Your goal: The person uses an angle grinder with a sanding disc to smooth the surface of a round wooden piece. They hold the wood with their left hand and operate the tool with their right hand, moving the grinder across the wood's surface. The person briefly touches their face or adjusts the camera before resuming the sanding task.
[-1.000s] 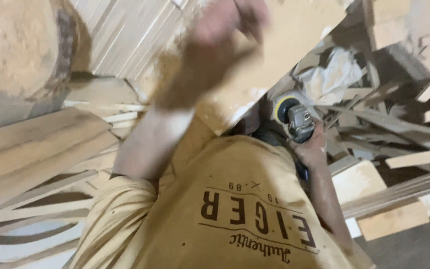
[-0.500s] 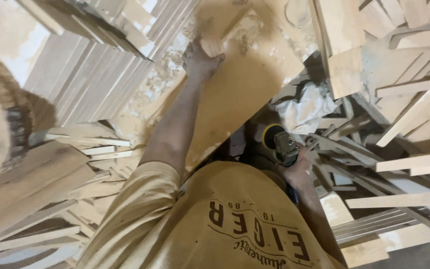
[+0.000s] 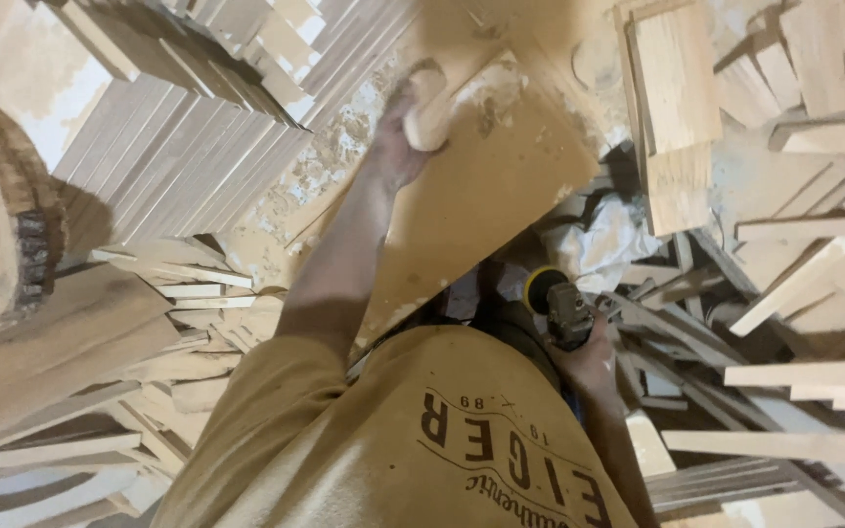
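Head view: left hand [image 3: 405, 132] grips wooden block [image 3: 429, 108]; right hand [image 3: 587, 360] holds sander [image 3: 557, 301].

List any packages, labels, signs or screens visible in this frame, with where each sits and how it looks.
Printed chest graphic: on the person's mustard-yellow shirt, bottom centre; dark brown block and script lettering with thin rules, seen upside down.
Crumpled white wrapping or sheet: among the wood offcuts, just above the sander in the right hand; whether it is packaging cannot be told.
No signs, screens or stuck-on labels show.
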